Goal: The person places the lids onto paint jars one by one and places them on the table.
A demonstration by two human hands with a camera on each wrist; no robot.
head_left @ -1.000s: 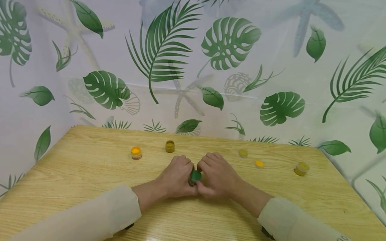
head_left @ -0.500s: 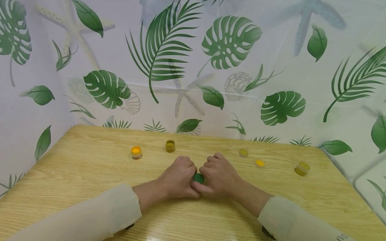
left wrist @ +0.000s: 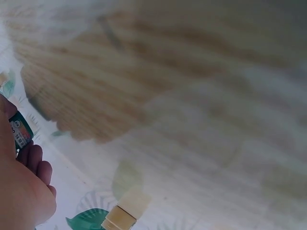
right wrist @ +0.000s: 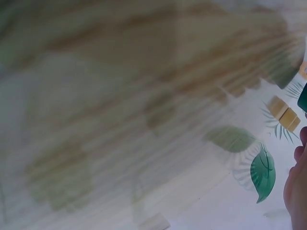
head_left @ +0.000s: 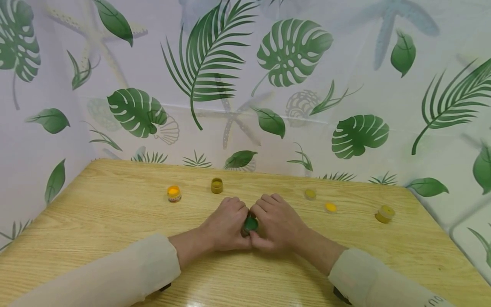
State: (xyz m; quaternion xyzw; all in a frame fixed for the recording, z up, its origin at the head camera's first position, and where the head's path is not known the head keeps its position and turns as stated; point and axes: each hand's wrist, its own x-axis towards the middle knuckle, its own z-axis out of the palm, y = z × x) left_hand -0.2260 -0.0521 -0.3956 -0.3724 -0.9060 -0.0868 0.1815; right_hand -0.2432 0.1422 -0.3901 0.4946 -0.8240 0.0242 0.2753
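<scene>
A small paint jar with a green top (head_left: 250, 224) is between my two hands, low over the middle of the table. My left hand (head_left: 228, 224) grips its left side, fingers curled round it. From the right, my right hand (head_left: 277, 224) holds it too, with the thumb at the near edge of the green top. The knuckles of both hands almost meet beyond the jar. In the left wrist view, the jar's printed label (left wrist: 21, 134) shows between thumb and fingers. Only a dark green sliver of the jar (right wrist: 303, 99) appears in the right wrist view.
On the wooden table (head_left: 115, 238), an open orange-yellow paint jar (head_left: 174, 194) and an open ochre jar (head_left: 217, 186) stand at the back left. Toward the right lie an ochre lid (head_left: 310, 195) and a yellow lid (head_left: 330, 207). An ochre jar (head_left: 385, 214) sits farther right. A leaf-patterned cloth hangs behind.
Half a second ago the hands were slightly apart at the knuckles and the right thumb lay farther over the green top. Now the right hand has shifted back left and more of the top shows.
</scene>
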